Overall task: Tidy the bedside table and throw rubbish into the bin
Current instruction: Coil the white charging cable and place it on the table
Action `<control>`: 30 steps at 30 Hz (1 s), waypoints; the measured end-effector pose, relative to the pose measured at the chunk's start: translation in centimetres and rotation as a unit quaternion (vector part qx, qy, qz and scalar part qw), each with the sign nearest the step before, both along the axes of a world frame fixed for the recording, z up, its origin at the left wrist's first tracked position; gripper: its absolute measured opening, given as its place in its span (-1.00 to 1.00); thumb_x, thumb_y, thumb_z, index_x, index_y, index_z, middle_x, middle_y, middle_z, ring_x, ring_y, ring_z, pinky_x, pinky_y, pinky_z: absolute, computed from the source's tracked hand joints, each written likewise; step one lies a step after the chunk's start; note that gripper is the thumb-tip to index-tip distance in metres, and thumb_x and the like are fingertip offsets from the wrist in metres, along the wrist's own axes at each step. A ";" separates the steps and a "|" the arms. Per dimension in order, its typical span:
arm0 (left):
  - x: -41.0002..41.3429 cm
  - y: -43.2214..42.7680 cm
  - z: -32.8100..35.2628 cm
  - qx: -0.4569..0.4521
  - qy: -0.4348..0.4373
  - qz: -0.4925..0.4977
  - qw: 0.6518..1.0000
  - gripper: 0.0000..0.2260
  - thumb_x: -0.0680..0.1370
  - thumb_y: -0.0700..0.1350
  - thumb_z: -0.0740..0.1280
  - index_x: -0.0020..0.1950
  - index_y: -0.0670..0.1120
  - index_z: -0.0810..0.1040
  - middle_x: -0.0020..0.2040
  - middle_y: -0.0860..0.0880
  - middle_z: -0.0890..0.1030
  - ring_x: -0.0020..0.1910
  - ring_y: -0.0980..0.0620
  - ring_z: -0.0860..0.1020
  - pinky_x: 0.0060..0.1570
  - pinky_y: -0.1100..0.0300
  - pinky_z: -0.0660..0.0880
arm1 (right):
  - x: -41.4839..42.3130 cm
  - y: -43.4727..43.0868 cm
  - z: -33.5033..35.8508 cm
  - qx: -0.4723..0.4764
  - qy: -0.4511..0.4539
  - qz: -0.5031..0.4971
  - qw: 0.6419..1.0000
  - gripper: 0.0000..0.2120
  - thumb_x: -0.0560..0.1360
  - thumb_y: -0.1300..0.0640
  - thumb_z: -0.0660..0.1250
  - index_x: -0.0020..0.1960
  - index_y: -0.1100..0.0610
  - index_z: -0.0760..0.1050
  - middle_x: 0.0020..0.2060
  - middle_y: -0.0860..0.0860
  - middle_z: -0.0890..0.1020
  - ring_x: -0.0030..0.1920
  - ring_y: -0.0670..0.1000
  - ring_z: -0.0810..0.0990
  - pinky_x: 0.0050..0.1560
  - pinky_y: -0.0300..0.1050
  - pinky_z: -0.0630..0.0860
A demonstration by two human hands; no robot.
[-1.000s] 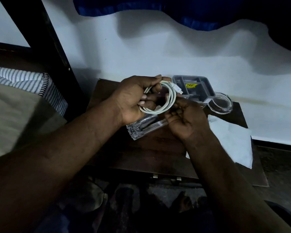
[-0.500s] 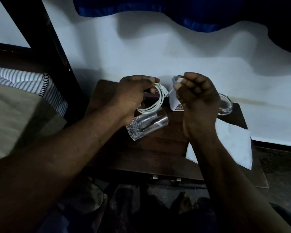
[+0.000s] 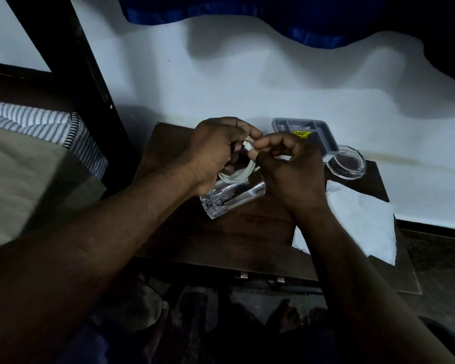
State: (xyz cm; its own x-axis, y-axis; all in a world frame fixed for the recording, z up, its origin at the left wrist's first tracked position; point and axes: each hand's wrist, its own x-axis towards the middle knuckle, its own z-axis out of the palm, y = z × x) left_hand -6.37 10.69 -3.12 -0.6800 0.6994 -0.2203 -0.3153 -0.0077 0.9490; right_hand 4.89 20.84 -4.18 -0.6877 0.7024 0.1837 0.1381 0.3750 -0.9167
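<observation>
A coiled white cable (image 3: 239, 175) hangs in my left hand (image 3: 216, 153), whose fingers curl round the loops above the dark wooden bedside table (image 3: 242, 240). My right hand (image 3: 289, 166) pinches the cable's white plug end right against the left hand's fingertips. Under both hands a clear drinking glass (image 3: 229, 199) lies on its side on the table. A white paper napkin (image 3: 363, 222) is spread at the table's right edge.
A grey compartment box with a yellow label (image 3: 306, 134) stands at the back of the table, with a clear round lid (image 3: 348, 164) beside it. A bed with striped bedding (image 3: 45, 127) and a dark post (image 3: 84, 74) lie left. The white wall is behind.
My right hand, raised with the plug end pulled away half a second ago, has come back down to the left hand and brought the plug against the coil.
</observation>
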 end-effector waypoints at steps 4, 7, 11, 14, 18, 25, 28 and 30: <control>-0.2 -0.3 0.2 0.000 0.011 -0.018 1.000 -0.78 0.62 -0.30 0.21 0.00 -0.32 0.66 -0.42 -0.06 0.25 -0.52 0.09 0.14 -0.45 0.32 0.08 | -0.1 0.4 -0.1 -0.156 0.005 0.023 0.987 -0.67 0.43 0.27 0.58 0.09 0.06 0.54 -0.04 -0.04 0.72 -0.04 -0.13 0.70 -0.06 -0.16 0.62; -0.1 -0.7 0.5 -0.013 0.026 -0.032 0.999 -0.78 0.61 -0.30 0.22 0.02 -0.33 0.66 -0.42 -0.09 0.29 -0.56 0.06 0.25 -0.50 0.35 0.15 | 0.0 0.4 0.0 -0.263 -0.011 0.093 0.960 -0.77 0.51 0.30 0.47 0.13 0.12 0.60 -0.07 0.01 0.75 -0.09 -0.03 0.72 -0.10 -0.07 0.61; -0.3 -1.0 0.5 -0.112 0.257 -0.018 0.960 -0.85 0.65 -0.16 0.29 0.07 -0.13 0.66 -0.30 0.00 0.62 -0.46 0.16 0.57 -0.47 0.26 0.48 | -0.2 0.1 0.2 -0.252 0.012 0.072 0.965 -0.87 0.48 0.31 0.51 0.00 0.18 0.66 -0.18 0.13 0.75 -0.25 0.07 0.71 -0.21 -0.09 0.61; -0.5 -1.4 0.0 -0.207 0.482 -0.018 0.851 -0.85 0.63 0.03 0.31 0.08 0.05 0.65 -0.10 0.06 0.71 -0.13 0.07 0.65 -0.09 0.16 0.54 | -0.7 -0.1 -0.4 -0.148 -0.017 0.022 0.989 -0.87 0.42 0.25 0.56 -0.07 0.16 0.66 -0.27 0.07 0.74 -0.26 0.06 0.72 -0.20 -0.06 0.62; -0.9 -1.8 0.8 -0.227 0.545 -0.002 0.807 -0.82 0.60 0.12 0.35 0.03 0.07 0.67 -0.13 0.14 0.68 -0.11 0.16 0.58 -0.21 0.55 0.30 | -1.1 -0.1 -0.6 -0.094 -0.048 -0.021 0.994 -0.88 0.40 0.15 0.58 -0.17 0.06 0.64 -0.34 -0.03 0.72 -0.30 -0.03 0.71 -0.14 -0.03 0.63; -1.7 -1.7 -0.5 -0.144 0.272 -0.028 0.951 -0.90 0.59 -0.05 0.44 0.05 -0.02 0.71 -0.22 -0.01 0.71 -0.31 0.11 0.66 -0.32 0.21 0.58 | -1.1 -0.9 -0.4 0.005 -0.017 -0.088 0.996 -0.84 0.46 0.07 0.57 -0.03 0.08 0.66 -0.27 -0.13 0.70 -0.35 -0.29 0.66 -0.27 -0.38 0.53; -2.5 -2.1 -0.7 -0.131 0.143 -0.003 0.981 -0.89 0.60 -0.12 0.43 0.03 -0.15 0.68 -0.26 -0.15 0.67 -0.36 -0.02 0.64 -0.35 0.08 0.64 | -1.5 -1.0 -0.6 -0.047 -0.023 -0.057 0.997 -0.67 0.43 -0.04 0.58 0.13 0.03 0.62 -0.06 -0.10 0.74 -0.05 -0.17 0.72 0.06 -0.03 0.67; -3.1 -2.7 -0.9 -0.132 0.101 0.007 0.986 -0.91 0.61 -0.13 0.41 0.01 -0.15 0.66 -0.26 -0.14 0.64 -0.38 -0.03 0.63 -0.34 0.08 0.65 | -1.7 -0.9 -0.8 -0.092 -0.018 -0.052 0.994 -0.57 0.39 -0.17 0.54 0.18 -0.03 0.59 -0.01 -0.12 0.74 0.03 -0.11 0.72 0.15 0.12 0.66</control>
